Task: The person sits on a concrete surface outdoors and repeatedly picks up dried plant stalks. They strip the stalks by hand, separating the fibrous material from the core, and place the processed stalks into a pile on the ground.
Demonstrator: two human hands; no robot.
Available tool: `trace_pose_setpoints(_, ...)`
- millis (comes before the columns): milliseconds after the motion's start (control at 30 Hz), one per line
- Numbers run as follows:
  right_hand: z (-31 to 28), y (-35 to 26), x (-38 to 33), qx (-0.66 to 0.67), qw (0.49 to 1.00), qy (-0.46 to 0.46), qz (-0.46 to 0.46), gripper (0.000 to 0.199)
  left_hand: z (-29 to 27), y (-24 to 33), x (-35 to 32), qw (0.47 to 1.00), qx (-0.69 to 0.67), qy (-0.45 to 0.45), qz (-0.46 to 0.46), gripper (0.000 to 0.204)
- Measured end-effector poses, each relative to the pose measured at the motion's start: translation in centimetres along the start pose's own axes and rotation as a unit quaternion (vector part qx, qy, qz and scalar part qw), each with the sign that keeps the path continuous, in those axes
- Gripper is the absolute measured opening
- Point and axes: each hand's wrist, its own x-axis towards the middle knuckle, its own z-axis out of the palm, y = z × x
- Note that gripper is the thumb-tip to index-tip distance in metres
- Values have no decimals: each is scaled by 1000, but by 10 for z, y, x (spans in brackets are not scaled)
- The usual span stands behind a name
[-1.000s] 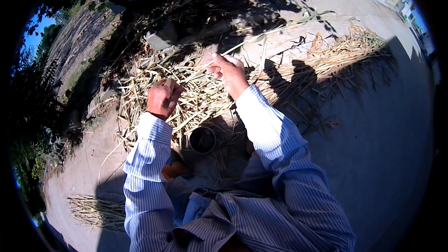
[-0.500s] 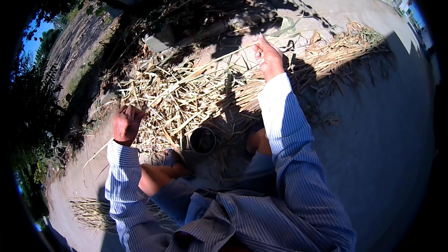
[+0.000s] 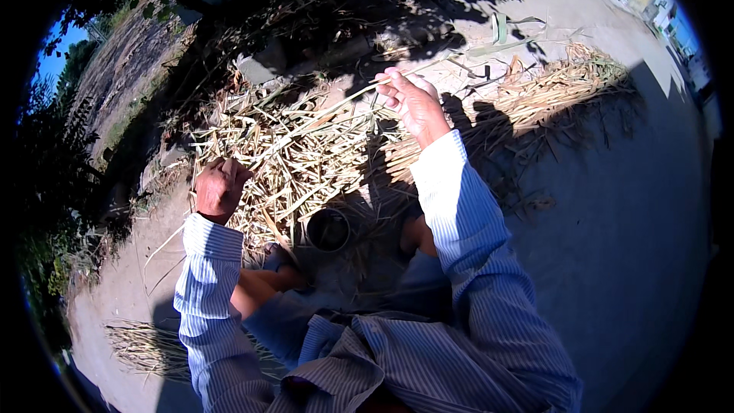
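A long pale-green straw stalk (image 3: 336, 109) stretches slantwise between my two hands, above a heap of cut straw (image 3: 313, 160). At its lower left end, my left hand (image 3: 220, 187) is closed in a fist around it, and a thin tail of straw (image 3: 162, 248) hangs out beside the wrist. Farther up and to the right, my right hand (image 3: 413, 103) has its fingers curled round the stalk, whose leafy end (image 3: 497, 49) trails beyond it. The fingertips of the left fist are hidden.
A dark round pot (image 3: 329, 229) stands between my feet. A straw bundle (image 3: 562, 88) lies at the right, another bundle (image 3: 145, 346) at the lower left. Stones (image 3: 262, 65) and shaded plants border the far side. Concrete ground (image 3: 612, 260) is in shadow on the right.
My right hand has slid left and slightly down along the stalk, turning its palm more into view. My left hand has shifted a little to the right. The stalk's leafy end has moved.
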Motion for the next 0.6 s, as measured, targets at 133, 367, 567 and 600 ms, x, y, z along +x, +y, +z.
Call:
trace_pose_setpoints(133, 7, 6, 6, -37, 995, 95, -10, 32, 0, 9, 2, 1000, -6, 11, -24, 19)
trace_pose_setpoints(367, 4, 8, 13, -12, 988, 155, -6, 31, -12, 6, -4, 999, 31, 8, 22, 20)
trace_pose_setpoints(567, -3, 2, 12, -26, 988, 152, -17, 29, -29, 1, -18, 999, 38, -6, 5, 20)
trace_pose_setpoints(600, -8, -3, 12, -33, 987, 157, -30, 29, -28, -4, -19, 999, 50, -9, 10, 21)
